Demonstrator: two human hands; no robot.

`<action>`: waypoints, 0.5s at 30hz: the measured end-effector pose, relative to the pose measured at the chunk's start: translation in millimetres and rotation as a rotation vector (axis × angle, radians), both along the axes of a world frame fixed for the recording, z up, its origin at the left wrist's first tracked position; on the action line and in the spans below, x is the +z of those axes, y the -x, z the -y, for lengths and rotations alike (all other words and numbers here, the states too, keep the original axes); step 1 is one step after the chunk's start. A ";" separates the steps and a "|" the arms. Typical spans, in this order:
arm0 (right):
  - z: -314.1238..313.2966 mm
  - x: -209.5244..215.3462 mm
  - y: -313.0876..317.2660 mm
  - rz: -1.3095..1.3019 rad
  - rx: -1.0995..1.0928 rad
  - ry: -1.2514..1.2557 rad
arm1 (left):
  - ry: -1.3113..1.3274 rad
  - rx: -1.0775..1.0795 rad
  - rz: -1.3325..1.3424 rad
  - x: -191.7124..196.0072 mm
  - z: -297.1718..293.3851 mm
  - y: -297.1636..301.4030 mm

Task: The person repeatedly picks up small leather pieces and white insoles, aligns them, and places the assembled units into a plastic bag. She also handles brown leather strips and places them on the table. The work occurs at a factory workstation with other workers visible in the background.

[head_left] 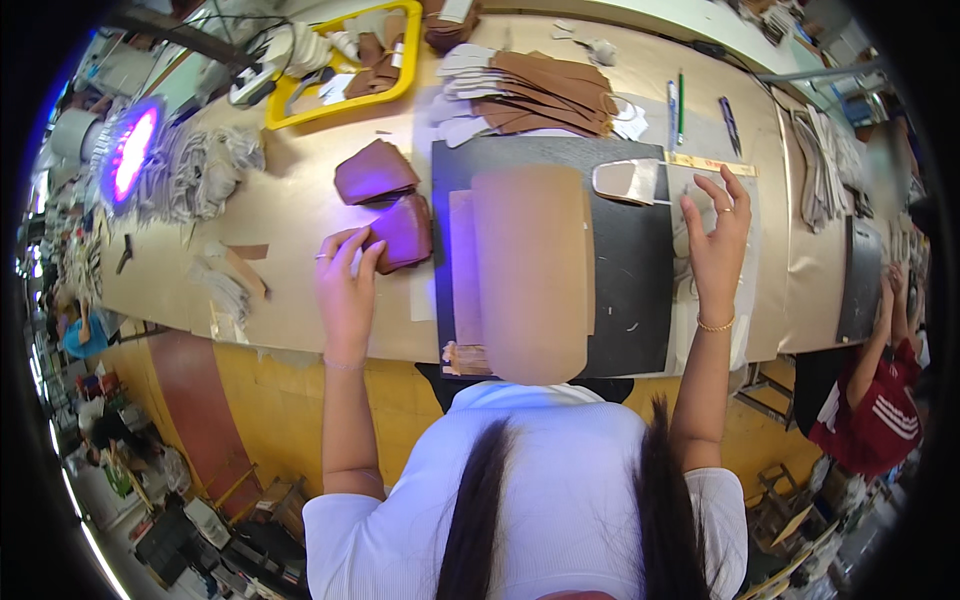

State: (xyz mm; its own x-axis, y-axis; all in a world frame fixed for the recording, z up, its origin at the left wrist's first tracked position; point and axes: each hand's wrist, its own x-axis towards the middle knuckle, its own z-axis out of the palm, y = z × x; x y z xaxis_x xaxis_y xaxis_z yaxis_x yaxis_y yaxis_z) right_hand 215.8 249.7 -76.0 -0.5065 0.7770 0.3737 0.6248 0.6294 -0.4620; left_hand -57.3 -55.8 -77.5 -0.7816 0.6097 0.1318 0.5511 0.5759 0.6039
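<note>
Dark hair [482,500] hangs in two lengths over a white shirt [570,480] at the bottom of the frame, nearest the camera. Above it, a tan sheet [532,270] with rounded corners lies over a black board [635,270], its long axis running up and down the frame.

Left of centre, the left hand [347,285] has its thumb and fingertips at the near left edge of the lower stack of reddish-brown pieces [405,230]; I cannot tell whether they pinch a piece or only rest there. That stack sits up and to the right of the palm, between the hand and the board, its right side running roughly up and down the frame. The upper stack [372,173] lies just above it, tilted.

At right of centre, the right hand [715,250] is raised with thumb and fingers spread, nothing visible between them. It is nearest a pale tongue-shaped piece [625,181] and a yellow ruler [710,163]. With the board and sheet lying between it and the reddish-brown stacks, the left hand is clearly the nearer one to them
</note>
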 end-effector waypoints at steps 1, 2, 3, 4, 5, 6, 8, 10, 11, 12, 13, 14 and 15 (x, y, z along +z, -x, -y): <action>1.5 1.9 -9.9 -0.024 -0.033 0.027 | 0.011 0.002 -0.006 0.5 2.5 2.4; -0.4 2.9 -23.2 -0.030 -0.012 0.053 | 0.011 -0.014 -0.002 -1.8 1.4 3.5; -4.4 2.3 -37.8 -0.026 -0.002 0.073 | 0.033 -0.019 -0.024 -6.6 3.6 7.0; -9.5 3.0 -53.0 -0.018 0.009 0.095 | 0.054 -0.024 -0.041 -10.6 8.0 9.8; -12.0 3.9 -63.8 -0.010 0.007 0.119 | 0.064 -0.025 -0.005 -8.8 6.0 9.4; -16.1 3.9 -75.7 0.044 0.036 0.108 | 0.081 -0.021 0.025 -3.8 5.1 9.1; -18.4 6.5 -96.5 0.138 0.090 0.129 | 0.077 -0.069 -0.020 -8.2 9.9 14.0; -16.2 6.2 -110.7 0.206 0.138 0.199 | 0.072 -0.100 -0.091 -10.6 7.5 13.9; -14.4 3.8 -114.2 0.240 0.158 0.182 | 0.076 -0.102 -0.133 -9.7 7.7 14.5; -12.6 3.4 -116.4 0.272 0.160 0.139 | 0.084 -0.118 -0.153 -9.4 6.5 15.0; -11.0 3.6 -118.1 0.304 0.165 0.095 | 0.092 -0.132 -0.173 -9.4 5.2 15.0; -9.7 3.0 -117.7 0.330 0.175 0.051 | 0.102 -0.140 -0.198 -8.2 5.3 15.9; -9.5 2.8 -118.3 0.340 0.185 0.027 | 0.099 -0.149 -0.194 -7.3 4.7 16.1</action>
State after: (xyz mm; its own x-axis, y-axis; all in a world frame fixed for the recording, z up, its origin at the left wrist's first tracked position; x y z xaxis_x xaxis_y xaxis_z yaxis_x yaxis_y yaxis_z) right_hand 334.1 259.2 -73.2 -0.7305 0.6682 0.1411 0.6221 0.7363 -0.2662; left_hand -73.5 -60.5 -84.8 -0.6480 0.7336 0.2048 0.7344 0.5304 0.4235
